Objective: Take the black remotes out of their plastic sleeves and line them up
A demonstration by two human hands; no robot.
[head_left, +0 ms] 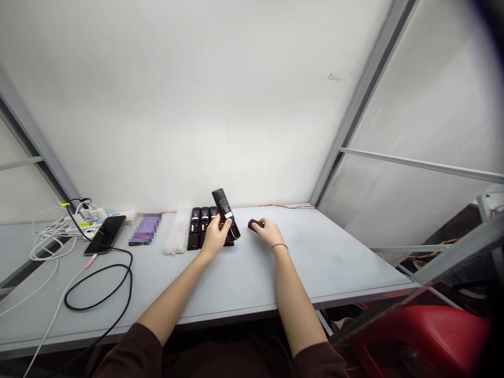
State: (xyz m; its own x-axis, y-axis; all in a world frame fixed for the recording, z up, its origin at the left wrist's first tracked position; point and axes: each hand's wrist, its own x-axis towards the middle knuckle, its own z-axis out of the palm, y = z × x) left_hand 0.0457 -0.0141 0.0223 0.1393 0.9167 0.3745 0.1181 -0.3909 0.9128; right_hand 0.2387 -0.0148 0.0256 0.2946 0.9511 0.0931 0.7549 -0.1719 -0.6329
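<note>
My left hand [214, 234] is closed around a black remote control [223, 205], raised and tilted with its labelled back toward me. Behind and beside that hand, several more black remote controls [193, 231] lie side by side on the table, partly covered by the hand. To the right, my right hand [270, 231] pinches a small dark piece that looks like a battery cover [253, 224], just above or on the tabletop; the fingers hide part of it. A gap separates the cover from the raised remote.
Left of the remotes lie a clear plastic bag stack [178, 231], a blurred purple packet [145, 230] and a smartphone [105, 234]. White cables [47, 239], a power strip [90, 215] and a looped black cable [98, 304] spread over the left side. A white wall [236, 105] rises behind the table [315, 262].
</note>
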